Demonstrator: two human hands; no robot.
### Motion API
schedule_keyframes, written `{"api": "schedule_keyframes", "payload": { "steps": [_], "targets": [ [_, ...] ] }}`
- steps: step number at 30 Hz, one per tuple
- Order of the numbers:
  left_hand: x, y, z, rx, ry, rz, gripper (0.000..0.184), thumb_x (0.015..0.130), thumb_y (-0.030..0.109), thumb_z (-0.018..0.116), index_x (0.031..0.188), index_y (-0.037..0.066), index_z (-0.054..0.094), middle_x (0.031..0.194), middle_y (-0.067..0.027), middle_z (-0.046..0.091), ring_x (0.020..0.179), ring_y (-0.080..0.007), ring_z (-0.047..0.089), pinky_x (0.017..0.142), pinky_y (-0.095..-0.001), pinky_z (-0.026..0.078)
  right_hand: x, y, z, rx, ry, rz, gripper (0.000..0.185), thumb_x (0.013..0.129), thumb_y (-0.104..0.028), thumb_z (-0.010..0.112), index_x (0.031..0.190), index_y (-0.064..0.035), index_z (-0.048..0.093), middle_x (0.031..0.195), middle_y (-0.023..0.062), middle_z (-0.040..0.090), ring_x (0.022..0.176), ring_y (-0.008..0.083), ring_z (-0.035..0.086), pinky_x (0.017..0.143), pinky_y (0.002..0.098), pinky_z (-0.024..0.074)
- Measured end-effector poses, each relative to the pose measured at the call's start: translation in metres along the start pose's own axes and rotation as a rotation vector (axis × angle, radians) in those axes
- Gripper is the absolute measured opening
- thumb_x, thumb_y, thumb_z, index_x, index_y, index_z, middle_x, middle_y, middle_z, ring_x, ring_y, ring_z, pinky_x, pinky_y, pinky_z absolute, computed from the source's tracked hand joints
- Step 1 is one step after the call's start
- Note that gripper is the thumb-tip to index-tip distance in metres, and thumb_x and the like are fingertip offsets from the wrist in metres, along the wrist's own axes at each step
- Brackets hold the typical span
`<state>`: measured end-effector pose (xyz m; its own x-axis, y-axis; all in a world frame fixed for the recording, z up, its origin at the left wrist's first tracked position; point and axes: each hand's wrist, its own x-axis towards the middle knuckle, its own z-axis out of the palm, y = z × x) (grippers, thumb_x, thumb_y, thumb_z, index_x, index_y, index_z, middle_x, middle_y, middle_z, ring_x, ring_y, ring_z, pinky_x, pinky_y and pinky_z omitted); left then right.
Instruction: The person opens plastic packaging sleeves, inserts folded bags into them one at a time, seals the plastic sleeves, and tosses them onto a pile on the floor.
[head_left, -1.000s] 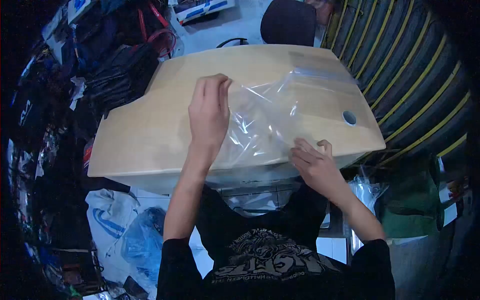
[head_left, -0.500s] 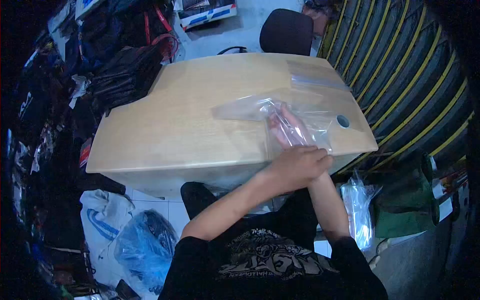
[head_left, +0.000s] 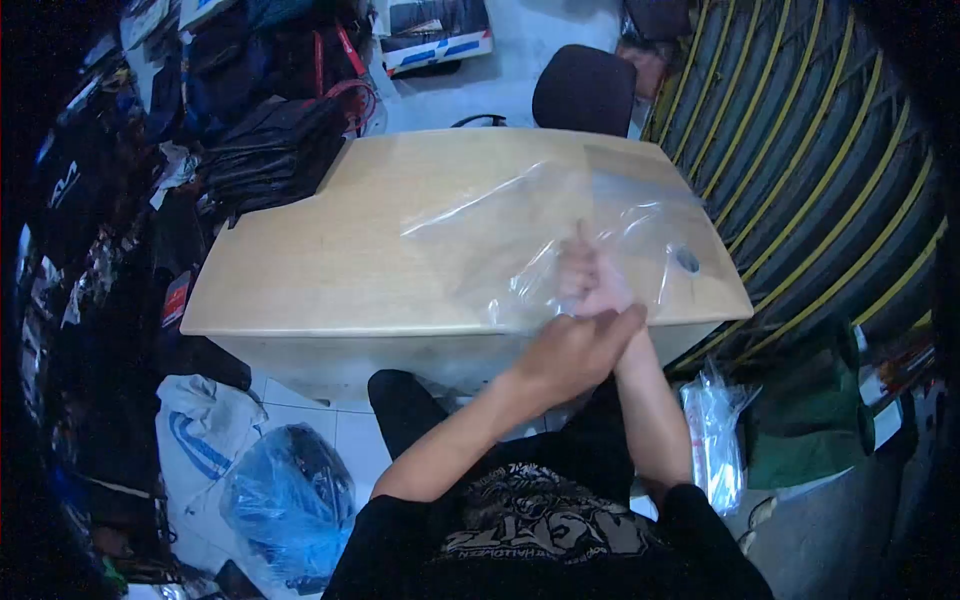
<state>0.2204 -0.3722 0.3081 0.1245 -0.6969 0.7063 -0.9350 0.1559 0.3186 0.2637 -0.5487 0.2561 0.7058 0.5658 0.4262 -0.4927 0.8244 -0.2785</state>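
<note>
A large clear plastic bag (head_left: 540,205) is spread loosely above the wooden desk (head_left: 330,240). My right hand (head_left: 585,275) is inside it, seen through the film, with one finger stretched out and the others loosely bent. Nothing shows in that hand. My left hand (head_left: 585,350) crosses over the right wrist at the desk's front edge, its fingers closed on the bag's near edge. The bag's far part flares out to the left, and its exact outline is hard to make out.
Stacked black packages (head_left: 270,150) lie on the desk's left end. Another clear plastic sheet (head_left: 640,180) lies at the back right, near a round hole (head_left: 687,260). Yellow-striped tyres (head_left: 820,150) line the right side. Clear packaging (head_left: 715,435) and a blue bag (head_left: 290,500) are below.
The bag has opened out wider and spread up and to the left over the desk. My right hand has turned inside it. The camera view has shifted slightly.
</note>
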Motion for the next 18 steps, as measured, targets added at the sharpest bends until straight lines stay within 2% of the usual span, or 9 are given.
{"api": "schedule_keyframes", "payload": {
  "steps": [1, 2, 4, 5, 10, 11, 14, 15, 18],
  "targets": [
    [-0.007, -0.003, 0.016, -0.008, -0.146, 0.040, 0.023, 0.085, 0.011, 0.057, 0.106, 0.003, 0.054, 0.091, -0.0192, 0.063, 0.072, -0.0299, 0.065, 0.058, -0.0398, 0.052, -0.010, -0.007, 0.004, 0.003, 0.004, -0.268, 0.031, 0.098, -0.034, 0.045, 0.084, -0.0077, 0.054, 0.074, 0.0081, 0.056, 0.070, 0.0196, 0.055, 0.064, 0.0234, 0.0431],
    [-0.013, 0.003, 0.030, -0.024, -0.298, 0.072, 0.023, 0.087, 0.012, 0.055, 0.108, 0.003, 0.053, 0.093, -0.0207, 0.064, 0.073, -0.0308, 0.065, 0.058, -0.0402, 0.052, -0.002, -0.008, 0.013, -0.031, 0.243, -0.527, 0.030, 0.098, -0.033, 0.045, 0.086, -0.0068, 0.053, 0.078, 0.0093, 0.056, 0.073, 0.0203, 0.055, 0.065, 0.0236, 0.0441],
    [-0.016, 0.033, 0.048, -0.185, -0.347, 0.192, 0.021, 0.091, 0.014, 0.047, 0.109, 0.003, 0.051, 0.091, -0.0222, 0.063, 0.076, -0.0338, 0.065, 0.061, -0.0417, 0.054, 0.019, -0.008, 0.021, -0.100, 0.732, -1.056, 0.027, 0.098, -0.030, 0.045, 0.090, -0.0048, 0.051, 0.086, 0.0117, 0.057, 0.079, 0.0218, 0.057, 0.067, 0.0240, 0.0461],
    [-0.015, 0.042, 0.048, -0.192, -0.392, 0.203, 0.021, 0.091, 0.014, 0.046, 0.108, 0.003, 0.050, 0.090, -0.0225, 0.063, 0.077, -0.0345, 0.065, 0.062, -0.0419, 0.054, 0.018, -0.009, 0.017, -0.190, 0.736, -1.069, 0.023, 0.098, -0.025, 0.046, 0.099, -0.0021, 0.047, 0.101, 0.0155, 0.054, 0.091, 0.0249, 0.057, 0.077, 0.0293, 0.0511],
    [-0.013, 0.079, 0.040, -0.243, -0.609, 0.277, 0.023, 0.090, 0.019, 0.047, 0.106, 0.002, 0.048, 0.083, -0.0207, 0.063, 0.076, -0.0346, 0.066, 0.066, -0.0416, 0.055, 0.000, -0.069, -0.013, -0.024, 0.826, -1.111, 0.028, 0.097, -0.021, 0.046, 0.109, 0.0038, 0.042, 0.117, 0.0190, 0.048, 0.105, 0.0321, 0.054, 0.089, 0.0492, 0.0487],
    [-0.007, 0.084, 0.024, -0.087, -0.619, 0.328, 0.024, 0.089, 0.020, 0.048, 0.106, 0.003, 0.049, 0.076, -0.0159, 0.064, 0.068, -0.0319, 0.067, 0.060, -0.0389, 0.055, -0.002, -0.086, -0.014, -0.017, 0.853, -1.069, 0.031, 0.096, -0.022, 0.046, 0.112, 0.0037, 0.039, 0.119, 0.0192, 0.047, 0.106, 0.0333, 0.053, 0.091, 0.0512, 0.0477],
    [0.003, 0.077, 0.031, -0.100, -0.253, 0.324, 0.021, 0.087, 0.018, 0.050, 0.103, 0.004, 0.051, 0.067, -0.0103, 0.062, 0.059, -0.0275, 0.066, 0.052, -0.0367, 0.052, 0.023, -0.104, 0.005, -0.170, 0.791, -1.051, 0.035, 0.095, -0.022, 0.047, 0.117, 0.0033, 0.036, 0.119, 0.0195, 0.048, 0.108, 0.0355, 0.053, 0.094, 0.0536, 0.0457],
    [0.013, 0.076, 0.030, -0.038, -0.254, 0.359, 0.020, 0.083, 0.017, 0.052, 0.098, 0.004, 0.054, 0.064, -0.0066, 0.060, 0.059, -0.0226, 0.066, 0.048, -0.0343, 0.050, 0.037, -0.102, 0.021, -0.246, 0.744, -1.064, 0.036, 0.095, -0.023, 0.047, 0.117, 0.0031, 0.036, 0.119, 0.0195, 0.048, 0.108, 0.0360, 0.053, 0.095, 0.0538, 0.0452],
    [0.033, 0.093, 0.029, 0.008, -0.062, 0.506, 0.019, 0.080, 0.017, 0.054, 0.093, 0.003, 0.054, 0.062, -0.0053, 0.058, 0.058, -0.0213, 0.066, 0.046, -0.0333, 0.049, 0.049, -0.086, 0.036, -0.351, 0.591, -1.046, 0.037, 0.095, -0.024, 0.047, 0.119, 0.0019, 0.035, 0.118, 0.0195, 0.050, 0.110, 0.0366, 0.052, 0.097, 0.0542, 0.0429]
  ]
}}
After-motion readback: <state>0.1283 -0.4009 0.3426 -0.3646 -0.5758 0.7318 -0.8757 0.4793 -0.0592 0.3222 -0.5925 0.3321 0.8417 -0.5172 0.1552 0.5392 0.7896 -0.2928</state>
